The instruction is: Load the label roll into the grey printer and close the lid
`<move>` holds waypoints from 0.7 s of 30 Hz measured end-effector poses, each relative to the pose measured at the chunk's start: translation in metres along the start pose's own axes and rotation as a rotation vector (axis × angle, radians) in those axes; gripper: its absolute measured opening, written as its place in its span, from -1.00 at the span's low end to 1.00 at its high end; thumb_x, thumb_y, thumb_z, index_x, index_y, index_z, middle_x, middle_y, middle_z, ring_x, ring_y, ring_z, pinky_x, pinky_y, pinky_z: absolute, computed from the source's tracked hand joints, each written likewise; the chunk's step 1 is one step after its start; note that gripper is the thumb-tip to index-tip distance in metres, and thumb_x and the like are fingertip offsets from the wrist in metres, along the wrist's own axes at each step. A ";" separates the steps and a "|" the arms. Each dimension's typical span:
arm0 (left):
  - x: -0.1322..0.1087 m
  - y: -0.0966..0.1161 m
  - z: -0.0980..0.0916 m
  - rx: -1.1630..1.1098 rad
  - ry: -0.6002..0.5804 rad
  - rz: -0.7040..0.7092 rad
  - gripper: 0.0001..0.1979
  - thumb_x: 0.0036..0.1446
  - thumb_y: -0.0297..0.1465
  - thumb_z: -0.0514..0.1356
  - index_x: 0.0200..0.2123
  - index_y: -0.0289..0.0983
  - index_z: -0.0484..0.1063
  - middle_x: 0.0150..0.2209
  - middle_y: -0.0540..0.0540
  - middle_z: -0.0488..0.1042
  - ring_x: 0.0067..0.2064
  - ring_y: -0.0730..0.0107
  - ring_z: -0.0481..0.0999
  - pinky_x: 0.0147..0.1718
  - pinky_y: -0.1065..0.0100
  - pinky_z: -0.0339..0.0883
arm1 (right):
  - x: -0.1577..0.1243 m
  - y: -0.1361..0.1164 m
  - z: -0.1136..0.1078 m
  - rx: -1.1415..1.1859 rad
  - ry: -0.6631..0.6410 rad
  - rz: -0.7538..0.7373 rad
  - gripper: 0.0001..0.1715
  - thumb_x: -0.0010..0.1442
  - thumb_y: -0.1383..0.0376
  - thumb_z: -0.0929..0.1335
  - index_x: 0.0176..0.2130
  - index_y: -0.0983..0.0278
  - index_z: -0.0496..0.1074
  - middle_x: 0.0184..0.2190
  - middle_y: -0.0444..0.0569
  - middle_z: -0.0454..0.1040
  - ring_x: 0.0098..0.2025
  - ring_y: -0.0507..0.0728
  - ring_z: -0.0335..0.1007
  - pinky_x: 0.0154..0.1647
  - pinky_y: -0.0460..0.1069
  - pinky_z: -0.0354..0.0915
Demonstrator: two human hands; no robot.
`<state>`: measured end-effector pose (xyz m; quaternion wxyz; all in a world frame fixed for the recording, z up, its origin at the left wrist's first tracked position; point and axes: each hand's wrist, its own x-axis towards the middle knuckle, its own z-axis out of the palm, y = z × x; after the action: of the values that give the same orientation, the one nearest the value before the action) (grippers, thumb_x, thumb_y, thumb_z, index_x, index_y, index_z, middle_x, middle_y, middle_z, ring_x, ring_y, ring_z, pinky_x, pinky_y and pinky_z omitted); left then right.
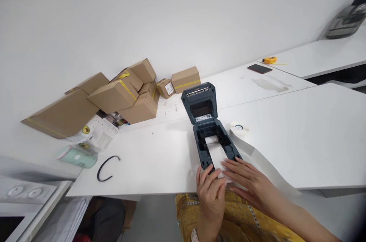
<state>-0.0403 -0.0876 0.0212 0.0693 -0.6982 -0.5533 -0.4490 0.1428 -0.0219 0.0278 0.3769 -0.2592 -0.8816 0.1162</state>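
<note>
A dark label printer (199, 145) stands on the white table with its lid (199, 101) raised. Inside lies a white label roll (211, 140), and its paper strip (217, 155) runs toward the printer's front edge. My left hand (210, 192) is at the front left corner, its thumb and forefinger closed on the strip's end. Flat and stretched out, the fingers of my right hand (247, 177) rest on the strip and the printer's right front side. The fingertips partly cover the strip's front end.
Cardboard boxes (114, 93) are piled at the back left. A black curved band (99, 171) and a green package (78, 157) lie left. Beside the printer, a paper roll (239, 128) trails a long strip (271, 167) over the table edge. A phone (259, 68) and yellow tape measure (269, 60) lie back right.
</note>
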 end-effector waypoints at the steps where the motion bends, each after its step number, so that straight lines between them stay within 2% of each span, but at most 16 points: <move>1: 0.000 0.000 0.000 0.001 0.000 -0.002 -0.79 0.21 -0.59 0.19 -0.28 -0.16 0.54 -0.17 0.01 0.68 0.04 0.24 0.60 0.23 -0.04 0.27 | 0.006 0.000 -0.011 0.022 -0.030 0.020 -0.31 0.27 0.18 0.40 0.31 -0.25 0.24 0.18 -0.25 0.48 0.12 0.28 0.52 0.08 0.23 0.55; 3: -0.001 0.001 0.001 0.001 0.000 -0.003 -0.79 0.21 -0.59 0.19 -0.30 -0.16 0.54 -0.18 0.00 0.68 0.03 0.24 0.60 0.23 -0.04 0.27 | 0.027 0.004 -0.038 0.079 -0.038 0.087 -0.38 0.28 0.15 0.39 0.26 -0.29 0.29 0.18 -0.28 0.49 0.13 0.26 0.51 0.03 0.20 0.57; 5: -0.001 0.001 0.001 0.004 0.005 0.001 -0.80 0.21 -0.58 0.21 -0.31 -0.16 0.54 -0.18 0.00 0.68 0.03 0.24 0.61 0.22 -0.04 0.28 | 0.060 0.015 -0.067 0.123 0.108 0.137 -0.48 0.32 0.17 0.36 0.23 -0.22 0.35 0.18 -0.22 0.50 0.17 0.25 0.48 0.12 0.21 0.50; 7: -0.001 0.001 0.001 0.008 0.016 0.008 -0.81 0.21 -0.57 0.22 -0.31 -0.16 0.54 -0.18 0.00 0.68 0.02 0.24 0.62 0.21 -0.04 0.28 | 0.102 0.032 -0.090 0.106 0.289 0.182 -0.56 0.37 0.15 0.30 0.21 -0.08 0.39 0.18 -0.11 0.49 0.23 0.24 0.40 0.27 0.25 0.34; 8: 0.000 0.001 0.001 0.011 0.016 0.011 -0.82 0.21 -0.57 0.22 -0.31 -0.16 0.54 -0.18 0.00 0.68 0.01 0.24 0.62 0.21 -0.05 0.28 | 0.124 0.042 -0.097 0.105 0.329 0.226 -0.56 0.40 0.10 0.27 0.22 0.02 0.40 0.21 -0.03 0.46 0.27 0.24 0.35 0.31 0.27 0.27; 9: 0.000 0.001 0.001 0.015 0.014 0.015 -0.82 0.22 -0.56 0.22 -0.31 -0.16 0.54 -0.18 0.00 0.68 0.01 0.23 0.62 0.21 -0.06 0.28 | 0.147 0.051 -0.100 0.125 0.317 0.286 -0.50 0.42 0.06 0.23 0.26 0.08 0.36 0.26 0.01 0.40 0.31 0.24 0.28 0.33 0.28 0.23; 12: 0.001 0.002 -0.001 0.037 -0.007 0.021 -0.81 0.23 -0.56 0.20 -0.30 -0.16 0.55 -0.18 -0.02 0.68 0.01 0.22 0.62 0.21 -0.09 0.29 | 0.209 0.077 -0.093 0.140 0.295 0.294 -0.34 0.43 -0.07 0.14 0.33 0.17 0.26 0.38 0.05 0.23 0.42 0.25 0.07 0.41 0.31 0.04; 15: 0.001 0.003 -0.003 0.062 -0.044 0.015 -0.80 0.22 -0.56 0.20 -0.29 -0.16 0.57 -0.17 -0.04 0.68 0.03 0.20 0.62 0.21 -0.12 0.29 | 0.249 0.094 -0.073 0.193 0.236 0.216 -0.21 0.40 -0.19 0.07 0.31 0.21 0.27 0.35 0.07 0.27 0.41 0.27 0.08 0.42 0.31 0.00; 18: -0.001 0.004 -0.004 0.072 -0.056 0.014 -0.79 0.22 -0.56 0.20 -0.29 -0.15 0.57 -0.17 -0.05 0.68 0.03 0.18 0.62 0.21 -0.13 0.30 | 0.263 0.098 -0.057 0.201 0.232 0.185 -0.19 0.38 -0.23 0.05 0.23 0.21 0.37 0.21 0.09 0.41 0.30 0.28 0.24 0.35 0.30 0.10; 21: -0.004 0.004 -0.005 0.074 -0.053 0.030 -0.77 0.23 -0.58 0.19 -0.28 -0.14 0.57 -0.16 -0.05 0.68 0.03 0.18 0.61 0.20 -0.12 0.31 | 0.258 0.091 -0.058 0.208 0.274 0.183 -0.27 0.41 -0.18 0.07 0.08 0.21 0.48 0.08 0.07 0.47 0.19 0.25 0.32 0.29 0.25 0.17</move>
<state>-0.0394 -0.0948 0.0230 0.0874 -0.7149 -0.5607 -0.4085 0.0687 0.1953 0.1877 0.5060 -0.3111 -0.7782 0.2043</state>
